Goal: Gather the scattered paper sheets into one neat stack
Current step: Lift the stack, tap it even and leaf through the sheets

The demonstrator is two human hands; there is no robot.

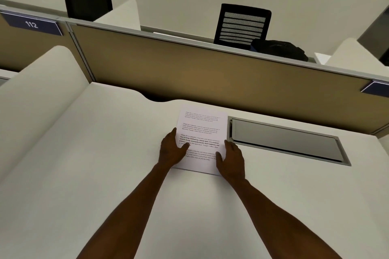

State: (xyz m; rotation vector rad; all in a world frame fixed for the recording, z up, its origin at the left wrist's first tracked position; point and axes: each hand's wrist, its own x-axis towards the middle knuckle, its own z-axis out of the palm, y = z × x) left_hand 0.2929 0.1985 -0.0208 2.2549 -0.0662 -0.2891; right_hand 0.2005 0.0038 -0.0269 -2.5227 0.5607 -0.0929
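1. Both hands grasp one stack of paper sheets [203, 132] by its side edges: the left hand [171, 150] clasps the left edge with its thumb lying across the printed top page, and the right hand [230, 159] clasps the right edge low down, thumb resting on the page near the lower right corner.
2. Two bare forearms reach up from the bottom of the view, one to each side of the stack.
3. Lying flat on the white desk [105, 164], the stack sits a little tilted, its near edge casting a thin shadow on the surface. Several paragraphs of printed text cover the top page, one of them in bold; how many sheets lie beneath it cannot be told.
4. Just beside the stack's right edge, a grey metal cable hatch [286, 140] is set into the desk, its lid closed.
5. At the left, a white rounded side divider [42, 82] rises along the desk's edge.
6. Behind the stack, a curved notch is cut in the desk's rear edge, and a tan partition panel [200, 69] with a grey frame stands along the back.
7. A dark blue label reading 112 [32, 24] is fixed on the neighbouring panel at upper left.
8. Beyond the partition, two black office chairs show their backs: one solid [87, 1], one with a slatted mesh [243, 24]. A dark bag [280, 49] rests near the mesh chair.
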